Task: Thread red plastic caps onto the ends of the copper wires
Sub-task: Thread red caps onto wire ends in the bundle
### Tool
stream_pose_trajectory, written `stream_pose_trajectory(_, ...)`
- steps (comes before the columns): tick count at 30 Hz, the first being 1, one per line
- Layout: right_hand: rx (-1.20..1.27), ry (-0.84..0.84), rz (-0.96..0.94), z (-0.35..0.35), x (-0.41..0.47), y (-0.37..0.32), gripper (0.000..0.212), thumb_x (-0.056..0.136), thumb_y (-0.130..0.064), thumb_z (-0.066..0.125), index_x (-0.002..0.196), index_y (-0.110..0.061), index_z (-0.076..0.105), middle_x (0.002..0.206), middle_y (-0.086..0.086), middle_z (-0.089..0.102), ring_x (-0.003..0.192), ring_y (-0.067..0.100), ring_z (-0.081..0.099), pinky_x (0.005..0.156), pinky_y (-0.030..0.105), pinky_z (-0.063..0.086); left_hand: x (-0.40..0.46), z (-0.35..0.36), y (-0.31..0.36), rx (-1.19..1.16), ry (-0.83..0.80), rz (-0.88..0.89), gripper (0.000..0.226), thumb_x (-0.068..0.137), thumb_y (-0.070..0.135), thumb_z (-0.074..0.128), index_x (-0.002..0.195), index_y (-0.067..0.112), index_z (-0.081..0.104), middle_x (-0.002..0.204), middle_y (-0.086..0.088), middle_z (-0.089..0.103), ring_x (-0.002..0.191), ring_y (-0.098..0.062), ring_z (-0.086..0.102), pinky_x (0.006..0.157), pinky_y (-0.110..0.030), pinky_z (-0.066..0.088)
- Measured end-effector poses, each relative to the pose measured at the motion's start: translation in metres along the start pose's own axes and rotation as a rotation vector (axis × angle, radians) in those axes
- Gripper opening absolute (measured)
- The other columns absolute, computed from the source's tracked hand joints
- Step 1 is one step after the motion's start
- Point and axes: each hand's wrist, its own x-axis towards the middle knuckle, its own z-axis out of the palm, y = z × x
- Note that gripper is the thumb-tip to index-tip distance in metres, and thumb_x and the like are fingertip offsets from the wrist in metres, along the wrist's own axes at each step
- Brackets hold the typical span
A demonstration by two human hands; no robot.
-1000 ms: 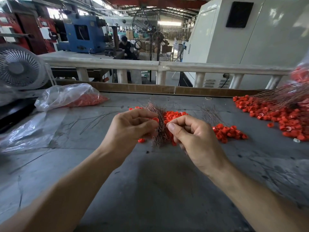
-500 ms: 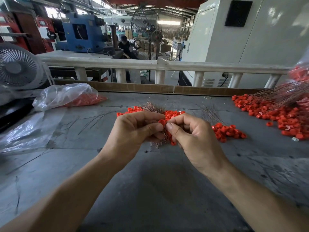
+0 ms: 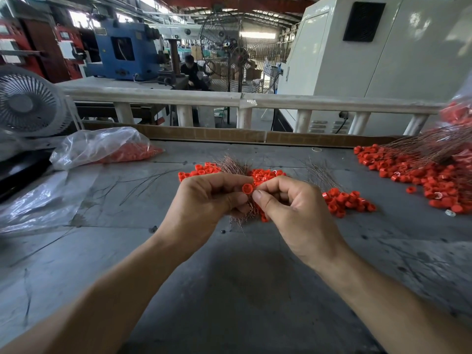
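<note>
Hands meet above a grey table (image 3: pixel 229 290): left hand (image 3: pixel 204 200) pinches a red cap (image 3: pixel 247 188), right hand (image 3: pixel 288 210) pinches copper wires (image 3: pixel 240 215), loose caps (image 3: pixel 344 201) at three o'clock.

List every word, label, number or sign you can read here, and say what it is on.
No text can be read.
Blue machine: a small plate on its front, too blurred to read.
Red cabinets: white labels, too small to read.
White cabinet: no marking visible.
Caps, bag: no print visible.
</note>
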Motion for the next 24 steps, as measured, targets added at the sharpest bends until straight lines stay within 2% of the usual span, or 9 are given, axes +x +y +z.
stream_pose_trajectory(2,-0.011,0.015,0.007,0.0008,-0.0003,0.0,0.011,0.093,-0.017,0.072,0.083,-0.018,0.074,0.071,0.0,0.072,0.066,0.022,0.064,0.065,0.038,0.054,0.0003,0.0,-0.001,0.013,-0.002,0.007,0.027,0.087,-0.01,0.068,0.108,0.005,0.075,0.075,-0.007,0.073,0.066,-0.014,0.07,0.065,-0.016,0.053)
stream_pose_trajectory(4,-0.027,0.026,0.013,0.0014,-0.0003,-0.0004,0.012,0.093,-0.017,0.072,0.081,-0.018,0.073,0.07,0.002,0.072,0.071,0.028,0.067,0.066,0.044,0.056,0.0003,-0.0004,-0.0013,0.03,-0.007,0.012,0.028,0.087,-0.009,0.068,0.109,0.005,0.076,0.077,-0.01,0.074,0.066,-0.013,0.07,0.065,-0.015,0.053)
stream_pose_trajectory(8,-0.067,0.026,0.023,-0.0003,-0.0001,-0.0009,0.012,0.093,-0.019,0.072,0.081,-0.019,0.073,0.07,0.003,0.072,0.071,0.028,0.068,0.067,0.047,0.056,-0.0004,-0.002,-0.0016,0.058,-0.042,0.011,0.029,0.091,-0.007,0.064,0.114,0.008,0.074,0.079,-0.008,0.077,0.071,-0.013,0.073,0.066,-0.014,0.053)
stream_pose_trajectory(16,-0.062,0.019,0.012,-0.0014,0.0004,0.0006,0.012,0.094,-0.016,0.072,0.082,-0.019,0.073,0.069,0.0,0.071,0.069,0.023,0.067,0.065,0.044,0.056,0.0001,-0.0037,-0.0024,0.0,-0.048,0.0,0.029,0.093,-0.008,0.061,0.11,0.01,0.075,0.085,-0.016,0.076,0.079,-0.024,0.075,0.074,-0.025,0.059)
stream_pose_trajectory(24,-0.053,0.013,-0.001,-0.0015,0.0,-0.0002,0.012,0.094,-0.017,0.07,0.082,-0.02,0.072,0.071,0.006,0.071,0.072,0.035,0.066,0.064,0.052,0.054,-0.0003,-0.0055,-0.0025,-0.023,-0.086,-0.02,0.028,0.095,-0.005,0.061,0.113,0.012,0.075,0.091,-0.017,0.077,0.087,-0.029,0.075,0.083,-0.036,0.062)
